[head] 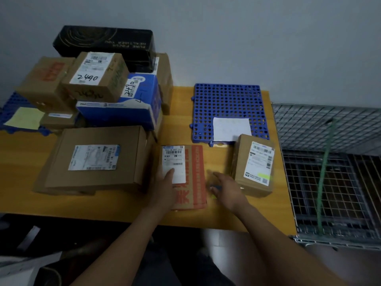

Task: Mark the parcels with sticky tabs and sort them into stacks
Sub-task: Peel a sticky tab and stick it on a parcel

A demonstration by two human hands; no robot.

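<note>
A flat cardboard parcel with orange print (192, 178) lies near the table's front edge. My left hand (165, 188) rests on its near left part, a finger touching its white shipping label. My right hand (225, 189) hovers just right of it, blurred, and seems to hold a small blue and yellow thing; the grip is unclear. A small brown parcel (254, 166) with a white label and a yellow-green tab stands to the right of that hand. A large flat brown box (97, 159) lies to the left.
Several parcels (97, 79) are piled at the back left, topped by a black box (105, 41). A blue perforated mat (228, 110) with a white sheet lies at the back right. Another blue mat with a yellow note (24, 118) is far left. A wire cage (329, 172) stands right of the yellow table (123, 205).
</note>
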